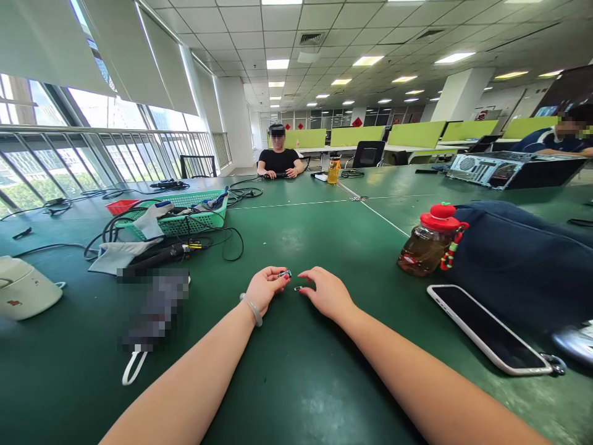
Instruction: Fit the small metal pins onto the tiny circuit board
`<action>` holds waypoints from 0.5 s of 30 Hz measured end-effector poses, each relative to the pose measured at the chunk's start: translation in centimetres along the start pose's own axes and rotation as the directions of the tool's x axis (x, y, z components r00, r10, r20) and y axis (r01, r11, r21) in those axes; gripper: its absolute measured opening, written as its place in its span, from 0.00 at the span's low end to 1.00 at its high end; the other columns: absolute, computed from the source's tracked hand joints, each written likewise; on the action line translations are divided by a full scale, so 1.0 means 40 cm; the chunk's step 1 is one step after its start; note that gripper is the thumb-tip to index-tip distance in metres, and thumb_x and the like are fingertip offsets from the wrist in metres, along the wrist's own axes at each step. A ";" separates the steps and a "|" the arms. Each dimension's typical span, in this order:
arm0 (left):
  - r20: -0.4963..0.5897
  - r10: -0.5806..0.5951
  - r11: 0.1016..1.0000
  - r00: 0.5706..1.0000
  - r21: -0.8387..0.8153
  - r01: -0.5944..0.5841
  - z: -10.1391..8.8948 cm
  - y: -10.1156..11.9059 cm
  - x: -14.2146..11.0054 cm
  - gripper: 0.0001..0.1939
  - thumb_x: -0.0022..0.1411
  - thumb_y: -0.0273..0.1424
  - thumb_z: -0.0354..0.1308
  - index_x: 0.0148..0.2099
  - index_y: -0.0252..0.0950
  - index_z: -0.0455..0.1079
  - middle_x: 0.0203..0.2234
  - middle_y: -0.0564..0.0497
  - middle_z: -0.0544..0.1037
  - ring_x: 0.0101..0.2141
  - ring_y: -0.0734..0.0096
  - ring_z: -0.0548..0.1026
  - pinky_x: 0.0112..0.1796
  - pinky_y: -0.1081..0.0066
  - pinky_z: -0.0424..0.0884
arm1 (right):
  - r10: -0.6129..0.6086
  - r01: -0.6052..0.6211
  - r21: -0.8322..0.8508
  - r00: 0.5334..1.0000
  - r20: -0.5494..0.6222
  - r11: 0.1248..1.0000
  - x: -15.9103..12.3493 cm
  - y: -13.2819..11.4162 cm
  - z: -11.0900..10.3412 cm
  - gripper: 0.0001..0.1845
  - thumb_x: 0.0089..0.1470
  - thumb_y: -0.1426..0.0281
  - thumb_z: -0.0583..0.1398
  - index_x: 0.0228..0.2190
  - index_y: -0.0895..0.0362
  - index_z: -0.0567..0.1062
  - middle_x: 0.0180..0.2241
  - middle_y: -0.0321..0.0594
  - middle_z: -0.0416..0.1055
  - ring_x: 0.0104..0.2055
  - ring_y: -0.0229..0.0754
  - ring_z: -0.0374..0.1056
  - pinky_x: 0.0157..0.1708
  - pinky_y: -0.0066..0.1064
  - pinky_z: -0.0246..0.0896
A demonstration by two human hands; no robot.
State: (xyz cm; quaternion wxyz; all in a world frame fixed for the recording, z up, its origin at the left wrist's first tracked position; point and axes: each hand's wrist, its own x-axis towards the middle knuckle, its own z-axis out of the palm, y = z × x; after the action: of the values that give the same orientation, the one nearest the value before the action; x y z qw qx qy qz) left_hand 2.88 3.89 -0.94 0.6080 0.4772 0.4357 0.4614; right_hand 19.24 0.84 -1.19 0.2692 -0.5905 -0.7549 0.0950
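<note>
My left hand (265, 287), with a pale bangle (251, 309) at the wrist, pinches a small dark and silvery piece (285, 274) between thumb and fingertips. Its exact kind is too small to make out. Just to the right, my right hand (328, 293) has its thumb and fingers apart, pointing toward the left hand. A tiny metallic piece (297, 288) shows at the right thumb's tip; whether it rests on the table or touches the thumb, I cannot tell. Both hands are low over the green table (296, 371).
At left are a green basket (204, 216) with cables and gloves, a blurred dark pouch (160, 306) and a cream container (28, 287). At right are a red-lidded bottle (421, 247), a phone (486, 330), a dark bag (519, 266) and a computer case (504, 170). A person (278, 162) sits opposite.
</note>
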 end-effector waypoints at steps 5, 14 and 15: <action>0.019 0.009 0.998 1.000 0.060 -0.010 0.000 -0.003 0.001 0.19 0.39 0.31 0.67 0.36 0.30 0.69 0.24 0.50 0.76 0.26 0.76 0.71 0.26 0.77 0.63 | 0.014 -0.013 -0.016 0.993 0.121 1.000 0.005 0.012 0.019 0.04 0.46 0.68 0.60 0.28 0.53 0.73 0.32 0.36 0.67 0.33 0.37 0.64 0.31 0.27 0.55; 0.013 0.015 0.998 1.000 0.060 -0.016 0.002 -0.006 0.004 0.18 0.40 0.30 0.66 0.36 0.30 0.69 0.23 0.50 0.75 0.24 0.78 0.71 0.26 0.77 0.64 | -0.088 0.095 -0.046 0.986 0.142 0.994 0.001 0.006 0.022 0.04 0.49 0.71 0.57 0.30 0.54 0.71 0.32 0.35 0.67 0.33 0.35 0.63 0.31 0.26 0.53; 0.007 0.013 0.998 1.000 0.055 -0.014 0.001 -0.006 0.005 0.18 0.40 0.31 0.66 0.36 0.30 0.69 0.23 0.50 0.75 0.24 0.79 0.70 0.26 0.77 0.64 | -0.091 0.098 -0.039 0.985 0.149 0.994 0.000 0.005 0.021 0.04 0.49 0.71 0.57 0.31 0.53 0.71 0.32 0.35 0.67 0.33 0.36 0.63 0.31 0.26 0.53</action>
State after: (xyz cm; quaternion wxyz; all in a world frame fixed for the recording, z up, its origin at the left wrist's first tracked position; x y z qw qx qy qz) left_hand 3.00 4.04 -1.18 0.5928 0.4984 0.4430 0.4516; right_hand 18.98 1.06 -1.99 0.2033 -0.5514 -0.8019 0.1076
